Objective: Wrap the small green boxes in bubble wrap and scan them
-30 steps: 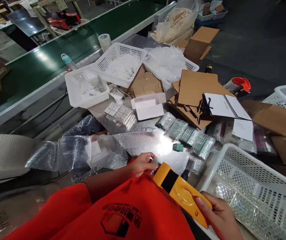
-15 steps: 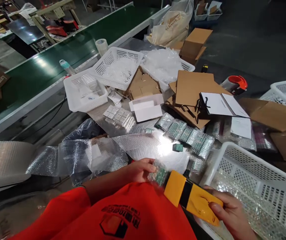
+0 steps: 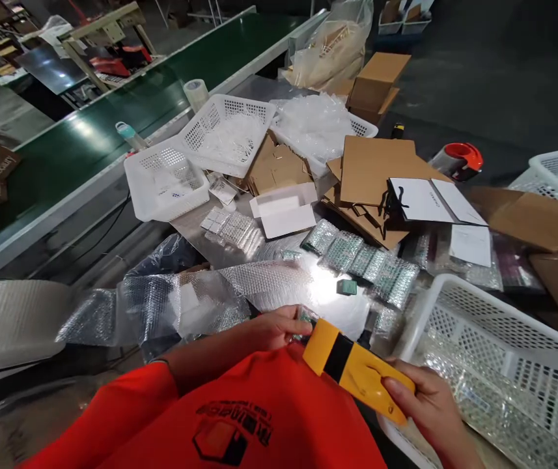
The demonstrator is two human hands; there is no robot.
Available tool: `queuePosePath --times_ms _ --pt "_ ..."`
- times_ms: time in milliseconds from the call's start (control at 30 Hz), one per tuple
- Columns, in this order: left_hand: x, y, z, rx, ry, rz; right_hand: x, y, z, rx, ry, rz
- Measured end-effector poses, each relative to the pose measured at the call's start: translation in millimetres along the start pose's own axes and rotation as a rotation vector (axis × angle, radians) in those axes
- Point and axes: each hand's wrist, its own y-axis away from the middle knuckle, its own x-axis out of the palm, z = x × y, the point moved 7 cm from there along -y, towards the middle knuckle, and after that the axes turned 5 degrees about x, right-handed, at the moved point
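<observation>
Near my chest, my left hand pinches a small green box in bubble wrap, partly hidden by my fingers. My right hand grips a yellow tool with a black band, which looks like a hand-held tape dispenser. Its front end touches or overlaps the wrapped box; which of these I cannot tell. Ahead of my hands, an unwrapped green box stands on the brightly lit table. Several bubble-wrapped green boxes lie in a row behind it.
A bubble wrap roll feeds in from the left. White baskets stand at the right and back. Flat cardboard, a white paper bag and an open white box lie beyond. A green conveyor runs behind.
My right hand has brought the yellow tool left and up, further over the wrapped box. My left hand has shifted slightly, and less of the box shows.
</observation>
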Motion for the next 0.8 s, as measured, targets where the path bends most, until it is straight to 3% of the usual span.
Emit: queuePosePath --times_ms 167,233,433,600,800 --pt "-21.4 -3.4 10.1 0.007 -0.028 -0.261 4.7 -1.3 -5.3 0.059 0.006 0.039" --pt "-23.4 -2.0 8.9 0.03 -0.032 -0.295 4.6 -0.9 -3.4 0.043 0.012 0.092" --pt "-6.4 6.7 1.2 0.068 -0.017 -0.27 -7.2 0.1 9.7 0.034 0.08 0.087" --pt "-7.9 12.7 -8.1 0.093 -0.034 -0.275 -13.6 1.2 20.8 -0.045 0.096 0.122" --pt "3.6 17.9 -8.7 0.009 0.023 -0.033 -20.6 -1.2 34.0 -0.179 0.087 0.13"
